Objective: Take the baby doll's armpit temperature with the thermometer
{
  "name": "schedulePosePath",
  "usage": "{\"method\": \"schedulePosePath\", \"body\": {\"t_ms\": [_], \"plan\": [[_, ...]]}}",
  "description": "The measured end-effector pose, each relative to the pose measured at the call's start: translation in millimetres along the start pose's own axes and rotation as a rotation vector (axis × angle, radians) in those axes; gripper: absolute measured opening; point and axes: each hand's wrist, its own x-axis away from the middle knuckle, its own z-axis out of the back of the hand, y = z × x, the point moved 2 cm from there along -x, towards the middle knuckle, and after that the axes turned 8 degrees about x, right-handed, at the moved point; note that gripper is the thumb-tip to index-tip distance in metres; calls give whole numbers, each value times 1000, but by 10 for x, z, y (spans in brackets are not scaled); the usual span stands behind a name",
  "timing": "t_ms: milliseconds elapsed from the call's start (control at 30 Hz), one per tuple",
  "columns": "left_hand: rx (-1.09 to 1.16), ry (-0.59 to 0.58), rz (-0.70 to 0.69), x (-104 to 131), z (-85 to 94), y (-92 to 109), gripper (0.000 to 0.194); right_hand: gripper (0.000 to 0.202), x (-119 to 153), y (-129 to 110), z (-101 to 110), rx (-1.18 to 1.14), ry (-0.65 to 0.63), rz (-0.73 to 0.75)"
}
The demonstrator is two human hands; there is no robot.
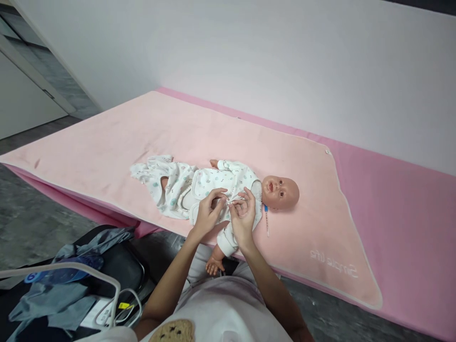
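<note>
A baby doll (281, 192) lies on its back on the pink mat, head to the right. It wears a white patterned baby shirt (210, 178), with matching pants (174, 175) bunched around its legs at the left. Over the doll's chest, my left hand (210, 211) and my right hand (244, 213) meet, thumbs and fingers pinched on a thin white tie (230, 201) of the shirt. The fingers partly hide the tie. One doll arm (215, 261) hangs over the table's near edge, below my right wrist. Beside the doll's neck lies a thermometer (267, 223) with a blue end.
The pale pink mat (313, 228) covers much of a table with a darker pink cloth (402, 228). A white wall (270, 61) stands behind it. At lower left, a black chair (124, 266) holds grey cloths (53, 304), a blue bottle (71, 268) and a white cable (117, 299).
</note>
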Motion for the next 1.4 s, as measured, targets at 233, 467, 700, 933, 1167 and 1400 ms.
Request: {"method": "schedulePosePath", "body": {"t_ms": [233,467,700,933,1167,1400], "plan": [[-172,116,-43,32,-57,-13,20,49,17,11,12,27,-11,31],[-400,97,-137,46,-65,-9,16,45,8,55,16,79,-2,44],[-349,-207,-115,35,237,95,22,33,7,61,70,356,24,262],[-501,-205,-159,51,485,4,27,33,1,-98,-60,717,-336,553],[-548,-131,-165,31,490,-35,26,28,-65,-110,-169,843,-390,482],[-631,-78,-242,48,452,-145,26,22,-144,-19,-208,778,-355,411]]}}
